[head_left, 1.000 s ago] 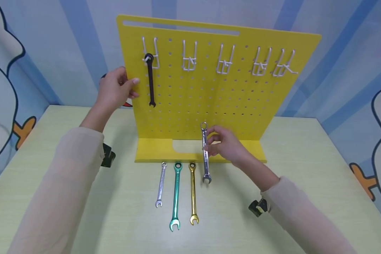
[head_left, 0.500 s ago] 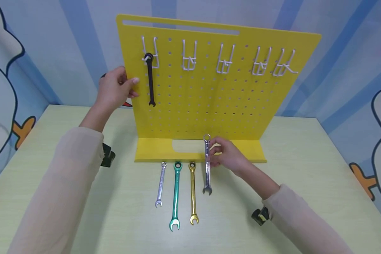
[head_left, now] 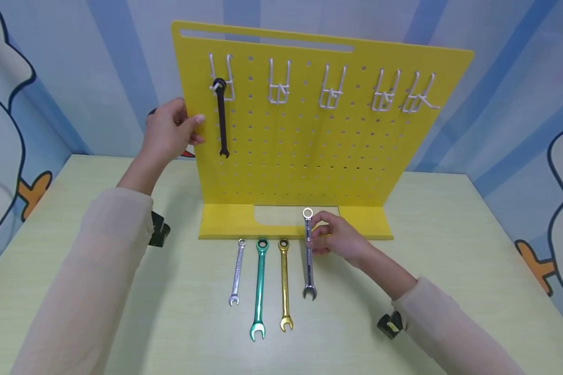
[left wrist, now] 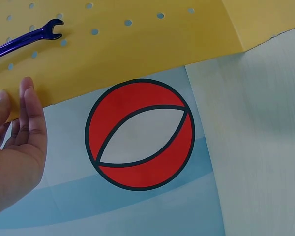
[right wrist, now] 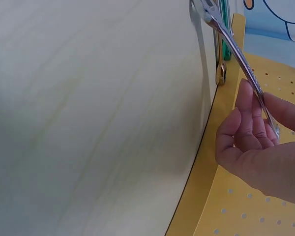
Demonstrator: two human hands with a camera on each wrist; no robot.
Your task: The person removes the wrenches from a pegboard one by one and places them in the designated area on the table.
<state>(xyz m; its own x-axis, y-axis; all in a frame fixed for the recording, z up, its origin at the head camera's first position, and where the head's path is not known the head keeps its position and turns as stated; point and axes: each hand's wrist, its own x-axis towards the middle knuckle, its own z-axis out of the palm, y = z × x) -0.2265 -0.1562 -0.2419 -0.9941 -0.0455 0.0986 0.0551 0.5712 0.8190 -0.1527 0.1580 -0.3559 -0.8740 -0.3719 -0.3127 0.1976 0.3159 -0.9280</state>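
Observation:
My left hand pinches the left edge of a yellow pegboard, thumb in front and fingers at the edge. Close beside it a black combination wrench hangs from the leftmost hook. My right hand pinches a silver combination wrench between thumb and fingers, ring end up by the board's base and open end toward me. In the right wrist view this wrench is tilted off the table. Left of it lie a gold wrench, a green wrench and a small silver wrench.
Several white wire hooks run along the board's upper part; those right of the black wrench hold nothing. The board's base stands on a pale wooden table. A patterned blue wall rises behind.
My right hand has moved down and slightly right, bringing the silver wrench nearer to me and lower, beside the gold one. My left hand has stayed on the board's edge.

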